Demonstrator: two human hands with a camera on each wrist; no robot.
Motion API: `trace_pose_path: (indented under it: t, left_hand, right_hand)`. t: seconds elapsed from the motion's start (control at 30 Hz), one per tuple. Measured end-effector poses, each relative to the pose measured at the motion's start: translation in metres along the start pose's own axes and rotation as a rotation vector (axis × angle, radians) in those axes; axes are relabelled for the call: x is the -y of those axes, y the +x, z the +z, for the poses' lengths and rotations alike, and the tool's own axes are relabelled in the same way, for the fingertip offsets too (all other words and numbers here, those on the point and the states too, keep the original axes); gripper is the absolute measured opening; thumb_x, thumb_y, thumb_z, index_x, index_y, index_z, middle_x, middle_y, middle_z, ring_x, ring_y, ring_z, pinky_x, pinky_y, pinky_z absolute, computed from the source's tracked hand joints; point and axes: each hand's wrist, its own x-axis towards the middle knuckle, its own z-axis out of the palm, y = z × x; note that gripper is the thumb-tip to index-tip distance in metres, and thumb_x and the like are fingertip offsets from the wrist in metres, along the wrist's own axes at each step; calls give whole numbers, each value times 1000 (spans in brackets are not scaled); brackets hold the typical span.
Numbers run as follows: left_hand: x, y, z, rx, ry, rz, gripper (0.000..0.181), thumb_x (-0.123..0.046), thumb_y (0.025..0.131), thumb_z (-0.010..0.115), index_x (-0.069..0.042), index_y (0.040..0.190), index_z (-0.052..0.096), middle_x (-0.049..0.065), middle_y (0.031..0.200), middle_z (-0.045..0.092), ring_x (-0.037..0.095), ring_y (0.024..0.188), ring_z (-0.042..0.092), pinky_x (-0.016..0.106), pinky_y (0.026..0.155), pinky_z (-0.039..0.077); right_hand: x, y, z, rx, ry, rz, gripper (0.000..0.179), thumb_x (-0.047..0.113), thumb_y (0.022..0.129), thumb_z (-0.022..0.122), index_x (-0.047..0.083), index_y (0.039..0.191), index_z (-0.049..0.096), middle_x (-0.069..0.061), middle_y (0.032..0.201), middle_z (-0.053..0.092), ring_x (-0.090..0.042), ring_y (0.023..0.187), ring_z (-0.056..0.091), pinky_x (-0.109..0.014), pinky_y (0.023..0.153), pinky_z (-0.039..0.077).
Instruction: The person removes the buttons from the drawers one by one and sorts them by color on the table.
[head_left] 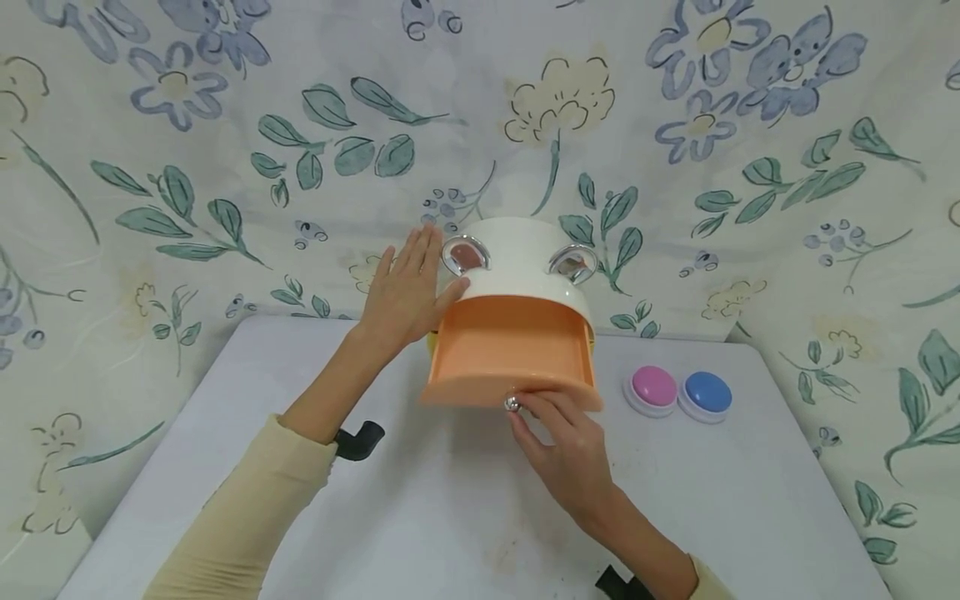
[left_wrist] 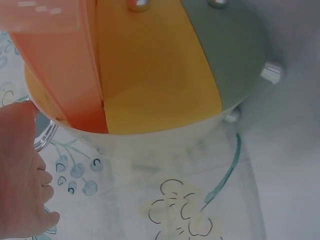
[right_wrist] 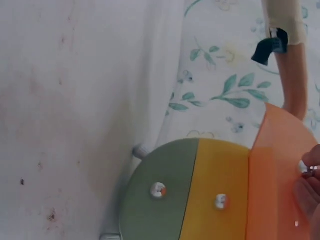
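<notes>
White table, floral cloth walls; hands: right pinching drawer knob, left flat.

White table, faintly stained, backed by floral cloth; on it a round white drawer unit near the rear edge, with a pink button and blue button just beside each other, possibly touching.

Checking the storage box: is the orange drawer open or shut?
Open: the orange drawer juts out from the white cabinet, right hand pinching its knob.
</notes>
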Motion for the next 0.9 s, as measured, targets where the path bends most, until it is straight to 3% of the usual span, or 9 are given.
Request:
trace_pose_path:
  t: [0.17,0.43,0.63,0.9]
  left_hand:
    - [-1,0,1,9,2,-3,85,-56,103,37,-1,159,4,15,166,3,30,152,0,52,120,0]
    - [-3,-1,0,2,-10,0,85,-55,103,39,-1,159,5,15,166,3,30,152,1,51,120,0]
    - [-4,0,0,12,-25,-7,85,-56,103,38,-2,159,3,14,166,2,28,152,-1,50,120,-2]
    - [-2,-1,0,6,-20,-8,85,-54,103,40,-1,159,4,14,166,3,29,152,1,51,120,1]
  right_hand:
    - [-11,11,3,-5,-29,29,35,2,74,88,0,105,74,-8,98,70,-18,87,69,-26,78,57]
    - [-26,27,8,11,10,109,32,7,79,85,1,108,74,-8,101,69,-17,89,69,-25,80,57]
    - [-36,36,15,14,27,128,32,1,77,85,0,107,72,-9,102,68,-18,89,68,-26,79,57]
    - [-52,45,25,10,41,117,27,5,82,82,-1,107,72,-9,102,67,-17,89,66,-26,81,57]
